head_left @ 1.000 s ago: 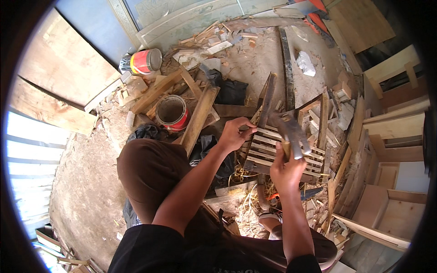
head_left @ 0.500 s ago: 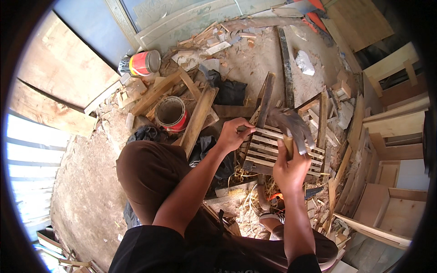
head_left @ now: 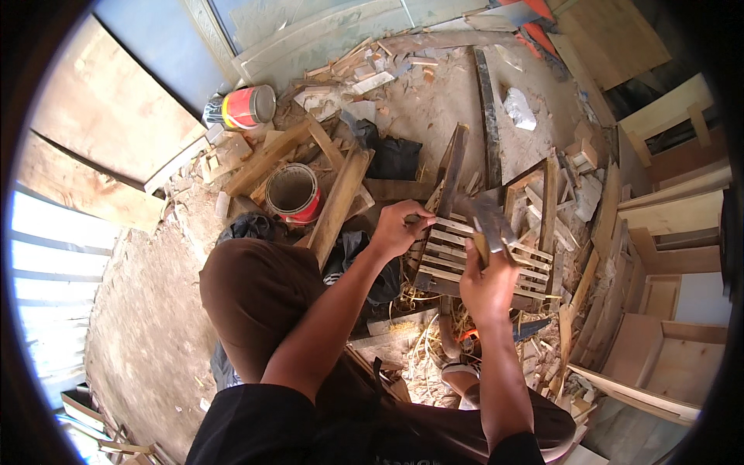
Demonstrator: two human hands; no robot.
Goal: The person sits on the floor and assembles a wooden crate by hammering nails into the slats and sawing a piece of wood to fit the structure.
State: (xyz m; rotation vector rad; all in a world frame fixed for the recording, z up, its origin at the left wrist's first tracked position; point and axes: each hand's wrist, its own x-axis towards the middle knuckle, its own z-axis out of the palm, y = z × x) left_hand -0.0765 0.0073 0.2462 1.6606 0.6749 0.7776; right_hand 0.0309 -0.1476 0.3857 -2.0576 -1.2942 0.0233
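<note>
In my right hand (head_left: 488, 291) is a hammer, its wooden handle (head_left: 482, 246) wrapped by my fingers. The dark hammer head (head_left: 490, 218), blurred by motion, is over the far end of a slatted wooden frame (head_left: 442, 287). Several pale narrow slats run side by side across darker rails. My left hand (head_left: 399, 229) is closed in a pinch at the left end of the farthest wooden slat (head_left: 456, 226), beside a dark upright leg (head_left: 452, 170). Whether a nail is between those fingertips cannot be seen.
Left of the frame are a long timber (head_left: 341, 205), an open red bucket (head_left: 293, 194) and black plastic bags (head_left: 394, 157). A red can (head_left: 249, 107) lies farther back. Offcuts (head_left: 372, 81) litter the ground, and wooden cabinets (head_left: 659, 349) stand at the right.
The hammer and my right hand have shifted slightly left, and the hammer head has turned over the slats. My left hand keeps its pinch in nearly the same place.
</note>
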